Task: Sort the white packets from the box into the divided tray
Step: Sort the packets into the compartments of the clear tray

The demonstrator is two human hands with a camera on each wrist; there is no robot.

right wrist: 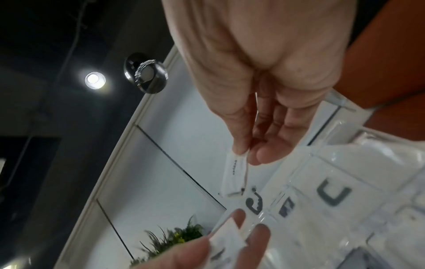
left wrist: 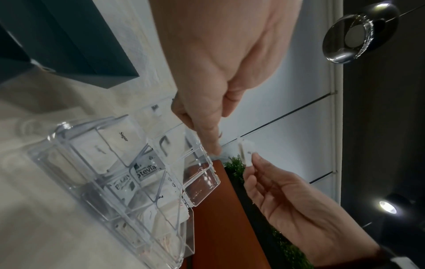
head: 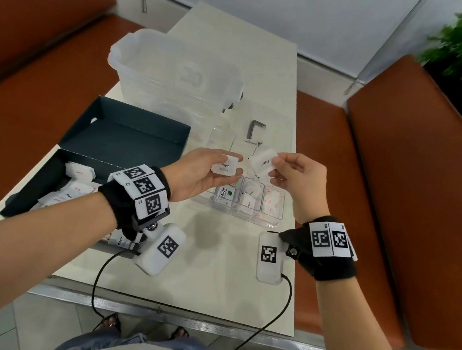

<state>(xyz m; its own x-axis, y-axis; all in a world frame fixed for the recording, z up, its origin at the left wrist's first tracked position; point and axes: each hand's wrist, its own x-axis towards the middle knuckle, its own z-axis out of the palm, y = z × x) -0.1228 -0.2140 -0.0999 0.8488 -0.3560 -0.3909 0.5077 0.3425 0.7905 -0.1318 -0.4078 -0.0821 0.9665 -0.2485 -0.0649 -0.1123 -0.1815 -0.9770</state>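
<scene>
My left hand (head: pixel 210 170) holds a white packet marked Pepper (head: pixel 225 165) above the clear divided tray (head: pixel 272 222). My right hand (head: pixel 287 170) pinches a second white Pepper packet (head: pixel 264 161) by its edge, just right of the first one. In the right wrist view that packet (right wrist: pixel 234 174) hangs from thumb and finger, with the left hand's packet (right wrist: pixel 227 236) below. The tray (left wrist: pixel 202 189) holds Sugar, Stevia and other white packets in its compartments. The dark box (head: pixel 40 183) at the left holds several more white packets (head: pixel 77 175).
The box's dark lid (head: pixel 131 136) lies open behind it. A large clear plastic bin (head: pixel 174 75) stands at the back of the table. A grey metal bracket (head: pixel 256 130) lies behind the tray. Orange benches (head: pixel 410 193) flank the table.
</scene>
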